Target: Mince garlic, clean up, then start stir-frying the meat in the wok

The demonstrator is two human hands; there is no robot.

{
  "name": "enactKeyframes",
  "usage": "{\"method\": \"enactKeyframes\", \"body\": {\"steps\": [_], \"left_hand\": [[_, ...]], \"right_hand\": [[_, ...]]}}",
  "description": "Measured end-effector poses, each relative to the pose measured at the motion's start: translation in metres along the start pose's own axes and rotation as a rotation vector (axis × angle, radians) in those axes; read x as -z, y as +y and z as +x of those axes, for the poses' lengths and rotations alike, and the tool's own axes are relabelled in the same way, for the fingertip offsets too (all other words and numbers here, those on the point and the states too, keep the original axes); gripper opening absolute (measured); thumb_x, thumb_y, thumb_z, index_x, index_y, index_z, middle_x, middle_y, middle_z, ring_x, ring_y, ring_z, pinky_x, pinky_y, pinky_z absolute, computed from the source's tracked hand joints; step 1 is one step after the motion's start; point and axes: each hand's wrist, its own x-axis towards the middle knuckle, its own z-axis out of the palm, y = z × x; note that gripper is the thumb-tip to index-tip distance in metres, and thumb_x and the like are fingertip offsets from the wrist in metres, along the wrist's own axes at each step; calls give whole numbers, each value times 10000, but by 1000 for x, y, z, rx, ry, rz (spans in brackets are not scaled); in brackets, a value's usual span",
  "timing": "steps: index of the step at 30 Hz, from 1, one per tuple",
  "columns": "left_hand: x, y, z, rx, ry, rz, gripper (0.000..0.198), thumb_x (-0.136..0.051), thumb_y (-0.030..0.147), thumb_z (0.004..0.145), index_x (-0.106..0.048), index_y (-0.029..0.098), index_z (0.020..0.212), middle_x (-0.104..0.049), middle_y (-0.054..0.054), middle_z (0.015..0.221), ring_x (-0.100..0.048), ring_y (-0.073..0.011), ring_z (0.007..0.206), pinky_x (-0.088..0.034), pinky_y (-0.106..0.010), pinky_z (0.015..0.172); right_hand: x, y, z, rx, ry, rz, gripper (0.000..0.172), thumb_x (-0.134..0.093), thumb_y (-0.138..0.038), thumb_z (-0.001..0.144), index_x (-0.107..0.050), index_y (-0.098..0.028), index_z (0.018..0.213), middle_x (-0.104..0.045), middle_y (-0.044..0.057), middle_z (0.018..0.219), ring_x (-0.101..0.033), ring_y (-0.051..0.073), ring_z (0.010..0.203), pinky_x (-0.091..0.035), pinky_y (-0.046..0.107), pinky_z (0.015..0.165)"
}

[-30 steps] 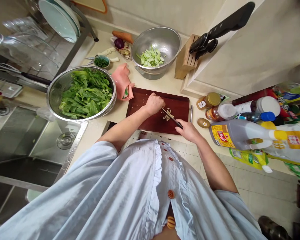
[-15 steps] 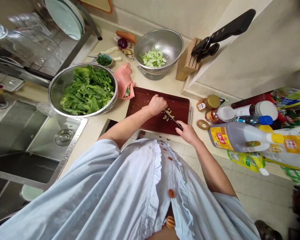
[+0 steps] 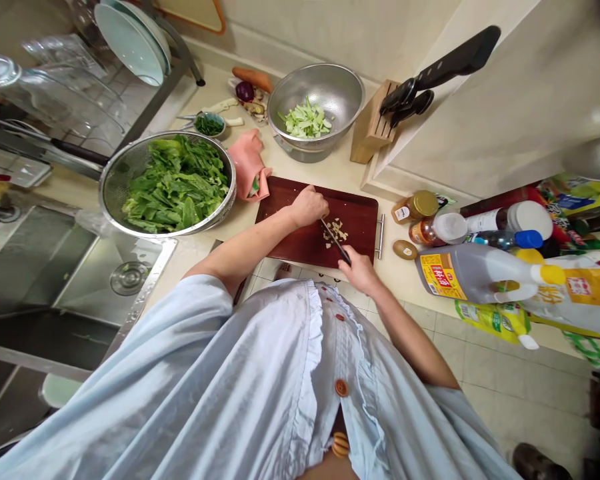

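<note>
Wrapped around the dark handle of a kitchen knife (image 3: 335,243), my right hand (image 3: 360,272) is at the near edge of the dark red cutting board (image 3: 361,212). The narrow blade slants up and left across the board. At its tip is my left hand (image 3: 310,205), fingers curled and closed; what lies under them is hidden. Small pale chopped pieces (image 3: 339,230), possibly garlic, lie scattered just right of the blade. A few tiny bits dot the rest of the board.
A colander of leafy greens (image 3: 180,183) stands left, beside the sink (image 3: 80,280). Behind the board are a pink cloth (image 3: 247,163), a steel bowl (image 3: 347,100) with chopped pale-green stalks and a knife block (image 3: 373,127). Jars and a large bottle (image 3: 473,270) crowd the right.
Both hands and the knife have shifted slightly left on the board. The chopped pieces now lie more visibly to the right of the blade.
</note>
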Motion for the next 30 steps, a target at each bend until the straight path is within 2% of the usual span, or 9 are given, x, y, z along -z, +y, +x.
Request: {"method": "enactKeyframes", "body": {"steps": [4,7,10,16,21,24,27,30], "left_hand": [[3,19,3,181,2,-19,254,-553,95,773,-778,202,820,-750,-91,857,-649,-215,784,-365,-379,806],[2,33,6,254,32,-17,264,-513,72,804,-767,144,806,-737,-125,824,-648,-229,786,-362,-379,796],[2,36,7,248,17,-43,263,-500,70,823,-754,122,785,-732,-141,819,-651,-242,789,-359,-386,792],[9,25,5,153,12,-33,237,-508,73,824,-721,125,736,-733,-131,820,-649,-232,812,-365,-383,804],[12,15,-12,28,60,17,247,-504,73,818,-696,172,697,-732,-81,812,-625,-210,781,-360,-388,798],[7,13,-25,7,55,-6,268,-492,76,834,-676,167,663,-717,-80,769,-611,-203,740,-356,-393,800],[-3,13,-29,26,77,-59,307,-475,77,852,-641,157,606,-701,-90,733,-609,-206,751,-353,-399,825],[-10,13,-25,55,112,-132,296,-490,72,831,-645,165,596,-701,-87,734,-613,-206,762,-355,-401,844]], "right_hand": [[33,28,15,110,2,-52,322,-569,-271,828,-678,-235,1129,-728,25,860,-642,186,736,-440,245,663],[43,48,23,106,9,-106,349,-570,-268,830,-678,-242,1161,-736,21,884,-645,184,748,-439,244,658],[37,51,23,115,9,-109,372,-564,-276,842,-664,-244,1199,-735,22,881,-648,184,751,-442,245,665],[18,31,10,42,34,-67,390,-543,-297,867,-639,-205,1233,-720,37,828,-638,184,703,-454,255,669],[16,18,-4,89,31,-13,411,-550,-326,867,-618,-221,1258,-710,30,797,-639,187,696,-455,249,652],[2,11,-12,96,0,-2,375,-533,-309,873,-624,-228,1228,-713,29,806,-647,188,698,-446,240,626],[-12,8,-13,34,10,-47,380,-501,-286,886,-617,-224,1243,-719,40,815,-662,202,721,-442,244,623],[-5,12,-5,36,-6,-79,390,-519,-295,880,-623,-235,1251,-730,42,838,-666,203,730,-443,242,626]]}}
